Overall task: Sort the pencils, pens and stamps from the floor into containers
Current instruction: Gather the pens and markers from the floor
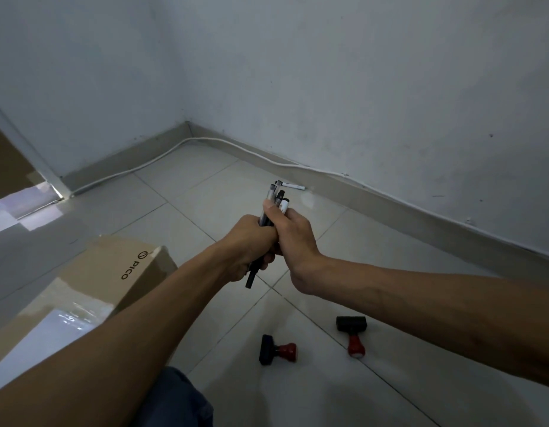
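Both hands [267, 238] are clamped round a bunch of pens [274, 204], but two stamps [277, 349] nearby and one far pen [293, 186] are left on the floor.

"PICO" on cardboard box [125, 272] side

A brown cardboard box [119, 272] printed "PICO" lies at nine o'clock on the pale tiled floor [205, 186]. A white cable [223, 142] runs along the grey skirting board [390, 204] below the white walls [359, 72], bending at the twelve o'clock corner.
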`<state>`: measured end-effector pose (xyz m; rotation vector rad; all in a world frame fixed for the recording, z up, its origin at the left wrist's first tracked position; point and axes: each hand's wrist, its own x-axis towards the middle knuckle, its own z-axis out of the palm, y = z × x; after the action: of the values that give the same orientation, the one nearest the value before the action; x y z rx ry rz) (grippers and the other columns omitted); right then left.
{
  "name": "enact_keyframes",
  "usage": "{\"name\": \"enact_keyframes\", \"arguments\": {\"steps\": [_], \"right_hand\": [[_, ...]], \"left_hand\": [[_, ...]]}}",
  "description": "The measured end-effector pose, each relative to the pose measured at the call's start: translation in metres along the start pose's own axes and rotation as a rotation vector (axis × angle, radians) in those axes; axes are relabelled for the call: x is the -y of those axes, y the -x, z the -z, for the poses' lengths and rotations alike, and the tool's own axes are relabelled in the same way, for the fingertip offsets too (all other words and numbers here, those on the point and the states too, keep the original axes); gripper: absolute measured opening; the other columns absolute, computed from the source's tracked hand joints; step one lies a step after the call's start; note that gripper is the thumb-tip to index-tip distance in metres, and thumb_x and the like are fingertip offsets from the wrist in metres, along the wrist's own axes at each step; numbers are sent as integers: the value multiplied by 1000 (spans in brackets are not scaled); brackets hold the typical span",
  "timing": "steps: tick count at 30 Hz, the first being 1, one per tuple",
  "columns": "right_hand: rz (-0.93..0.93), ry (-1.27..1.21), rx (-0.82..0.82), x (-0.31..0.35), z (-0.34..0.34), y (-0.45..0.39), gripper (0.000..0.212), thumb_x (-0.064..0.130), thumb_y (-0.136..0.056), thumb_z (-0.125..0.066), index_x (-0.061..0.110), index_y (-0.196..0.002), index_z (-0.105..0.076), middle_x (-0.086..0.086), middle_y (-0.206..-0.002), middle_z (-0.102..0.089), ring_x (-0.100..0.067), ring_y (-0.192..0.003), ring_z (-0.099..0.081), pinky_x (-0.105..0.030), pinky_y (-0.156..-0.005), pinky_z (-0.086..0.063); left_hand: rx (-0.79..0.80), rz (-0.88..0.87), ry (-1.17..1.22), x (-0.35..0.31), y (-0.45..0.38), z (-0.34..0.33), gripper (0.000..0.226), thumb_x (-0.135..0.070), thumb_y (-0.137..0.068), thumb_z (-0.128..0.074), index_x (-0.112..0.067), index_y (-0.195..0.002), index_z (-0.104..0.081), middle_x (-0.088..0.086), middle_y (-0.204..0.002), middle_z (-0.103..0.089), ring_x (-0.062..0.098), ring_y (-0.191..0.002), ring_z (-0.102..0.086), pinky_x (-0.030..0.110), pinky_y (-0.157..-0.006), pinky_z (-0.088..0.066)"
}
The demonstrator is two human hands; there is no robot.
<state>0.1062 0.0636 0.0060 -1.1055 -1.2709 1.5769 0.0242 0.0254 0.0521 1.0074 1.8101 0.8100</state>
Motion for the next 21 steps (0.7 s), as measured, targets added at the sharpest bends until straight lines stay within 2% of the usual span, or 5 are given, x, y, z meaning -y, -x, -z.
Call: {"name": "enact_keyframes", "arguments": {"steps": [2,6,12,14,21], "right_hand": [[-9,-3,17,-1,2,2,43,55,-99,-57,17,-89,-73,-4,-85,-75,-21,-77,-71,-44,-84,-61],[11,5,10,-5,2,1,45,58,-98,-56,16,-104,-69,-4,-101,-75,-20,-97,-72,-49,-93,-60],[107,20,-10,-11,-2,-3,62,69,-88,-58,50,-144,-41,-2,-121,-69,-16,-113,-67,-39,-89,-59],[128,24,2,-11,-2,-4,56,66,-90,-58,50,-142,-45,-2,-121,-69,-15,-112,-67,-36,-86,-59],[113,18,33,-15,3,-4,31,57,-94,-60,33,-114,-64,0,-95,-77,-17,-95,-74,-50,-90,-61]], "left_hand": [[-3,1,-14,0,0,1,21,-2,-96,-49,-2,-76,-57,6,-54,-54,13,-43,-45,25,-46,-43],[3,4,-8,1,0,3,18,-3,-96,-50,-2,-80,-58,10,-61,-52,14,-44,-45,25,-46,-43],[29,12,10,0,1,5,20,-5,-98,-51,-3,-82,-62,5,-60,-54,12,-46,-44,25,-48,-43],[36,15,2,1,1,6,18,-4,-98,-51,-2,-83,-62,6,-61,-53,12,-46,-44,25,-47,-43],[59,28,12,5,-2,8,13,-5,-99,-53,-1,-92,-63,1,-55,-54,10,-43,-42,23,-45,-40]]}}
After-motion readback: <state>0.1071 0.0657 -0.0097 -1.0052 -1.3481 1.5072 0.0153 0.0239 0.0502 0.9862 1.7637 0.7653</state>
